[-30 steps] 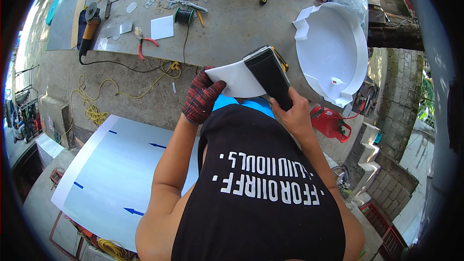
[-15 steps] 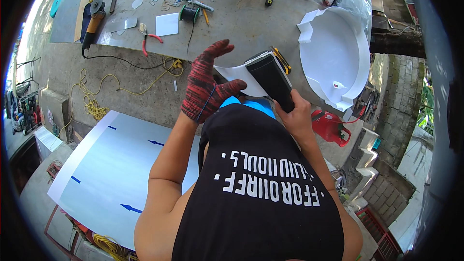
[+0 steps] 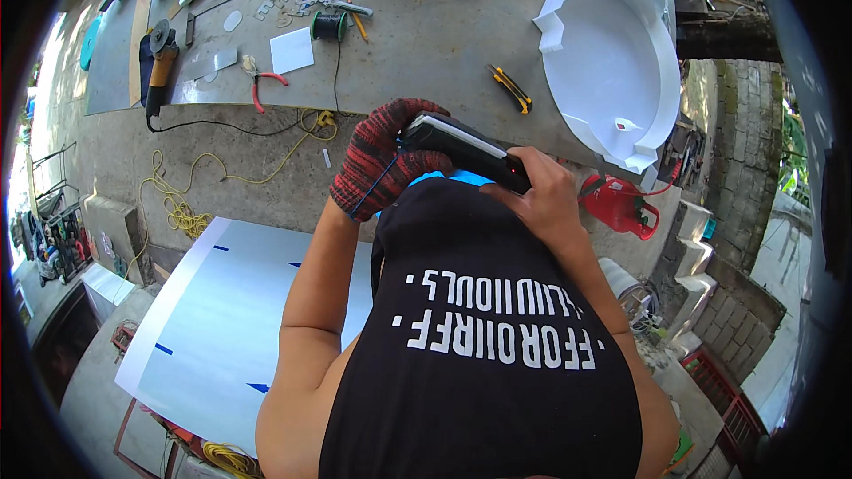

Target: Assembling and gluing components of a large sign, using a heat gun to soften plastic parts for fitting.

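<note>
My left hand (image 3: 377,164), in a red and black knitted glove, is closed around the left end of a flat black rectangular device (image 3: 466,149). A white strip runs along the device's upper edge, and a small red light shows near its right end. My bare right hand (image 3: 546,191) grips that right end, thumb on the near side. Both hands hold the device in front of my body, just off the table's near edge. On the table beyond it lies a yellow and black utility knife (image 3: 510,89). The device's underside is hidden.
A white oval tray-like shell (image 3: 608,80) stands on the metal table (image 3: 399,71) at right. Pliers (image 3: 257,93), a wire spool (image 3: 329,27) and an angle grinder (image 3: 160,66) lie at left. Below are a yellow cord (image 3: 182,208), a large pale sheet (image 3: 222,319) and a red tank (image 3: 617,206).
My left hand has closed from spread fingers onto the device's left end. The device has tilted flatter; the curved white sheet beside it now shows only as a strip. The knife is now uncovered.
</note>
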`<state>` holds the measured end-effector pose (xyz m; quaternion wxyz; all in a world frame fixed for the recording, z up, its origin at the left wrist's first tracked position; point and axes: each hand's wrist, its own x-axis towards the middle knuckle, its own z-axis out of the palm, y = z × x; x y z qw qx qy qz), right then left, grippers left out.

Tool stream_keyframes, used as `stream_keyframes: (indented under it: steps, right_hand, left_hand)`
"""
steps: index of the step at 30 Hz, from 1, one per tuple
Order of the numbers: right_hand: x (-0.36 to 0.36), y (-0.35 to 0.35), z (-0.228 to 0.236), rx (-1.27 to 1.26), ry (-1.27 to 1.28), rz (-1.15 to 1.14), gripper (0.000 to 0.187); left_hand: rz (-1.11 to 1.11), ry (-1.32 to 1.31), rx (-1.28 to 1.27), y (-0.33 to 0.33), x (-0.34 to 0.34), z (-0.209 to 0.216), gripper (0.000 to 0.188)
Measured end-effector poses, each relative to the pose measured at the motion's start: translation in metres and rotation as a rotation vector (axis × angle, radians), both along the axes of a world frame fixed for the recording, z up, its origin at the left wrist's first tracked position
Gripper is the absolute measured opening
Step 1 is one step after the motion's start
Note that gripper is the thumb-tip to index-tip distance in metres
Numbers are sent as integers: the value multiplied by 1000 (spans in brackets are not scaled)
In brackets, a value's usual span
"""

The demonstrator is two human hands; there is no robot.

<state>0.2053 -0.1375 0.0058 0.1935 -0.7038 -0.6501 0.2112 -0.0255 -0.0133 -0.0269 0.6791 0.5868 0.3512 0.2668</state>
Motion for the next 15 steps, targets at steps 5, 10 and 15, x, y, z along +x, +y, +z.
stream_keyframes:
  steps: [5,10,15]
  right_hand:
    - [2,0,-3,-25,93,48,53]
    - [4,-3,-9,-103,194,35,52]
    - [8,-4,-11,-139,223,31,50]
  left_hand:
    - [22,-32,151,0,-6,-5,56]
    - [11,114,297,0,-8,-1,56]
    - [6,176,237,-1,-3,-1,56]
